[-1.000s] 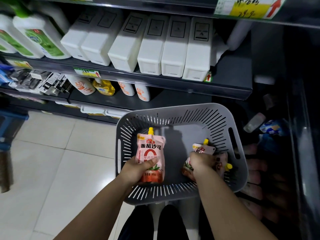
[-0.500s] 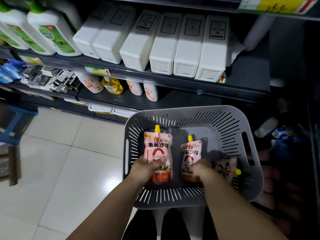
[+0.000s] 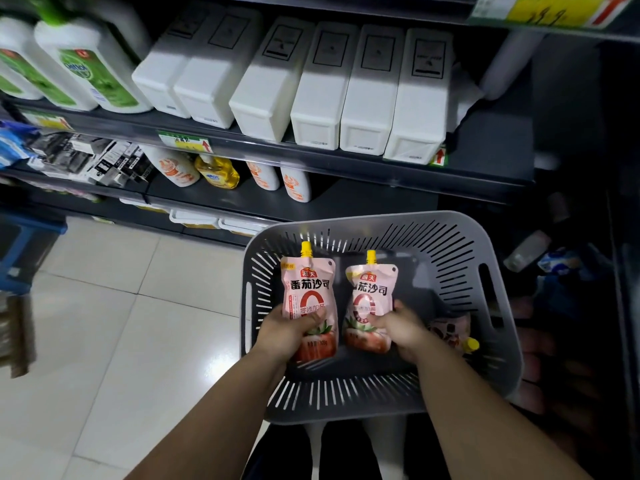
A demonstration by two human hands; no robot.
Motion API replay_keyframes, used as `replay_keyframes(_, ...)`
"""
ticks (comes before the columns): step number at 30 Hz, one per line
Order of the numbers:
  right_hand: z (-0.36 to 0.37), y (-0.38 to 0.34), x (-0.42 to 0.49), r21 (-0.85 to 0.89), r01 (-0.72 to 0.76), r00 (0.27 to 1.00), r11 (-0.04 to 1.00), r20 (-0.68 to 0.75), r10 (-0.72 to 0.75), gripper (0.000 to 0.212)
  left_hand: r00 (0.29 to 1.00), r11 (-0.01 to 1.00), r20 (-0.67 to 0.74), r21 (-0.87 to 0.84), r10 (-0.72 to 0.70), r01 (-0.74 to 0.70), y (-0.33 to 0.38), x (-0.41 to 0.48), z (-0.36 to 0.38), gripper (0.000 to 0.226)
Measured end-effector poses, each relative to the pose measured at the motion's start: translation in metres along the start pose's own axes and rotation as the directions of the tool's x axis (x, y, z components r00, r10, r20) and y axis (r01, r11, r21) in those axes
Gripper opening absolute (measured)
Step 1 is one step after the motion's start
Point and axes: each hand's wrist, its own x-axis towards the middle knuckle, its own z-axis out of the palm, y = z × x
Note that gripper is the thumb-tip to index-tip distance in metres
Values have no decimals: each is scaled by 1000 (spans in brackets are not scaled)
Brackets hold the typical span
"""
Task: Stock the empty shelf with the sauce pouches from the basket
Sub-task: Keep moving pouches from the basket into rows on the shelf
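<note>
Holding upright pouches inside the basket, the left hand has its grip clenched on the left pouch, the right hand on the right pouch, just beside each other. A third pouch lies at 4 o'clock by the wall. Bare shelf opens at 12 o'clock.

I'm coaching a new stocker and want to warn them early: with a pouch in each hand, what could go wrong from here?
1. The left hand and right hand grip the left pouch and right pouch low down; either might slip during the lift.
2. A third pouch lies half hidden in the right corner of the basket and could be missed.
3. The bare shelf stretch sits beside orange-labelled bottles, which might get knocked.
</note>
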Motion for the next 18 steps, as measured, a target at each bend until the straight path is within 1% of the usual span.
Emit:
replay_keyframes(2,-2,-4,-2,135,0,1000,991,10,-1,27,1000,1000,-4,-16,6,-6,3,0,1,41)
replay_keyframes(4,-4,-9,-6,276,-40,998,960,60,24,18,1000,999,-1,-41,11,-11,6,-1,3,41)
replay_keyframes(6,-5,-13,-13,340,-42,996,939,87,13,11,1000,998,15,-69,2,-1,9,-2,3,43)
replay_keyframes(7,-6,-14,-15,360,-17,997,933,73,-10,11,1000,997,25,-83,-2,4,9,-2,4,45)
replay_keyframes(8,-6,-15,-18,372,23,998,928,46,-43,13,999,996,36,-92,-3,6,9,-3,4,46)
replay_keyframes(10,-7,-16,-23,375,107,993,921,4,-117,31,998,995,58,-102,3,3,9,-4,4,49)
replay_keyframes(12,-9,-17,-29,373,129,990,919,9,-142,52,996,995,83,-101,14,-6,10,-7,3,51)
replay_keyframes(13,-11,-18,-33,373,120,990,920,24,-139,59,995,996,101,-93,21,-11,11,-8,2,53)
replay_keyframes(15,-17,-19,-42,372,121,987,920,53,-151,63,989,997,142,-75,36,-25,16,-11,1,58)
replay_keyframes(18,-25,-23,-60,379,162,977,911,70,-203,61,975,998,215,-36,49,-42,29,-18,0,62)
